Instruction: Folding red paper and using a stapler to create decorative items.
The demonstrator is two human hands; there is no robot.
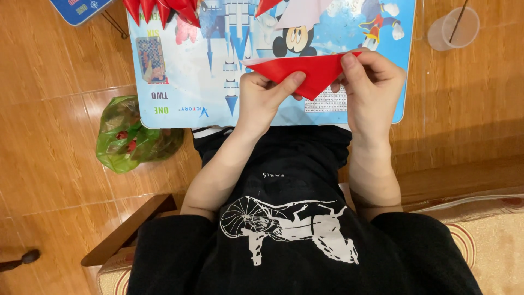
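While a person in a black printed shirt (pixel 295 229) looks down from above, both bare hands meet over the near edge of a small blue cartoon-printed table (pixel 180 82). Far to the left of the hands, a green plastic bag (pixel 131 134) lies on the brown tiled floor (pixel 49 164), just beside the table's corner. Beyond and left of the left hand, several red folded paper points (pixel 158 8) rest at the table's far edge. The left hand (pixel 262 98) is curled closed, its thumb pressed on top of a red folded paper triangle (pixel 305 71) and its fingers hidden beneath. The paper spans the gap between the two hands, with its long edge uppermost and its tip pointing down toward the person. The right hand (pixel 371 82) is also closed, pinching the paper's right corner between thumb and fingers. Far to the right of that hand, a clear plastic cup (pixel 453 27) with a thin stick in it stands on the floor.
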